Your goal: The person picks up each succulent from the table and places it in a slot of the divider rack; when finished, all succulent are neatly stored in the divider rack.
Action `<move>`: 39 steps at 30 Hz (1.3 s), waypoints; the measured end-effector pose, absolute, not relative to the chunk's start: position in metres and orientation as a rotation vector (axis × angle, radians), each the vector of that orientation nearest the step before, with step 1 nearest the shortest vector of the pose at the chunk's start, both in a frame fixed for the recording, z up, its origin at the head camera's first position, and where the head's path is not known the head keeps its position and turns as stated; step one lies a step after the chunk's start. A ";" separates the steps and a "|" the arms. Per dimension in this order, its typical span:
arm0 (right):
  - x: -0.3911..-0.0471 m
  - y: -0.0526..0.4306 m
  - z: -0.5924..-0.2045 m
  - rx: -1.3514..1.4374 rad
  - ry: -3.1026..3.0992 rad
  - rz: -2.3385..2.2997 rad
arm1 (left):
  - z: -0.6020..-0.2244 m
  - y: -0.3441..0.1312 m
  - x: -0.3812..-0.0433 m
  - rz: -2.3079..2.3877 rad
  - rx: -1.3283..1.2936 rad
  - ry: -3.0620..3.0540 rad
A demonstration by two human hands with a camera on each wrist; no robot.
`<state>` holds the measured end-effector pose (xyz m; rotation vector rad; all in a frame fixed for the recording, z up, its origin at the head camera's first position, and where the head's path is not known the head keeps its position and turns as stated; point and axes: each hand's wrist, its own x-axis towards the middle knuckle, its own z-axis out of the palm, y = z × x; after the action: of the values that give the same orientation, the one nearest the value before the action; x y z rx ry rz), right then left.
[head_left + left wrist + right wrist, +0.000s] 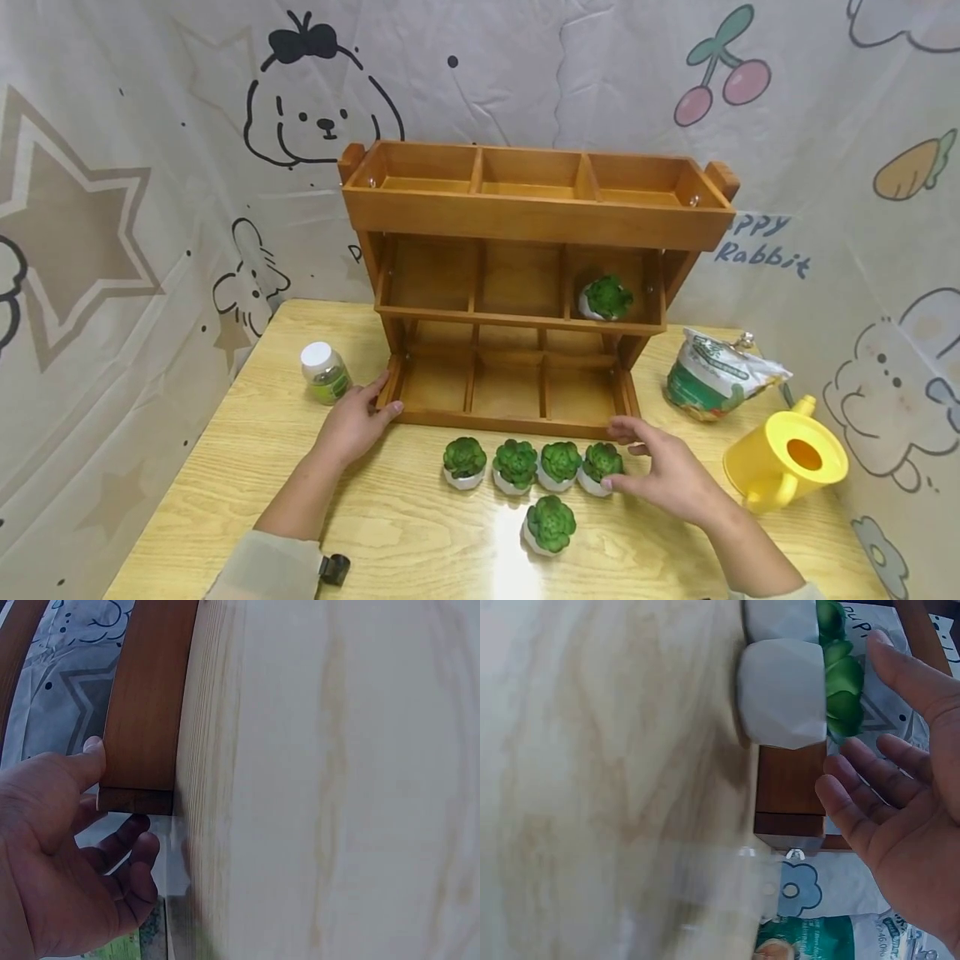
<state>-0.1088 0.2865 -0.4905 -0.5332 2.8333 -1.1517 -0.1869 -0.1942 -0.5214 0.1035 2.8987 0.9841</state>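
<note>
A three-tier wooden shelf (540,215), each tier split into compartments, stands on the table. My left hand (358,423) holds the front left corner of its lowest tier. The left wrist view shows the thumb on the wooden board (146,697) and the other fingers bent around its end. Near the shelf's front right corner, my right hand (667,471) is relaxed, fingers apart, thumb beside the rightmost potted succulent (602,461). That plant's white faceted pot (784,694) shows in the right wrist view. One potted succulent (607,297) sits in the middle tier's right compartment.
Left of that plant, a row of potted succulents (514,463) lines the shelf's front, with another succulent (550,525) nearer me. A white-lidded jar (326,372) stands left. To the right are a green-and-white bag (716,375) and a yellow watering can (783,458).
</note>
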 end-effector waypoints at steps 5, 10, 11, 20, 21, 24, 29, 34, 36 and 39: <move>-0.107 0.285 -0.497 -0.516 2.816 -1.112 | -0.522 -0.194 -0.188 0.987 0.100 2.897; -0.105 0.284 -0.503 -0.499 2.793 -1.076 | -0.524 -0.194 -0.188 0.993 0.101 2.897; -0.105 0.284 -0.504 -0.501 2.790 -1.068 | -0.524 -0.194 -0.188 0.996 0.102 2.897; -0.107 0.279 -0.506 -0.465 2.783 -0.975 | -0.523 -0.195 -0.187 0.994 0.094 2.898; -0.107 0.279 -0.506 -0.457 2.785 -0.962 | -0.522 -0.195 -0.187 0.994 0.092 2.898; -0.108 0.278 -0.506 -0.440 2.784 -0.942 | -0.522 -0.195 -0.187 0.996 0.088 2.896; -0.109 0.278 -0.507 -0.425 2.790 -0.949 | -0.523 -0.195 -0.187 0.999 0.096 2.898; -0.109 0.279 -0.510 -0.424 2.787 -0.957 | -0.523 -0.195 -0.187 0.991 0.094 2.902; -0.109 0.279 -0.510 -0.425 2.786 -0.959 | -0.523 -0.195 -0.187 0.990 0.093 2.901; -0.108 0.279 -0.508 -0.438 2.798 -0.951 | -0.522 -0.195 -0.187 0.994 0.092 2.900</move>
<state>-0.1085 0.2789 -0.5083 -0.4382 2.7976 -0.9513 -0.1868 -0.1946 -0.5223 0.0923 2.9000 0.9935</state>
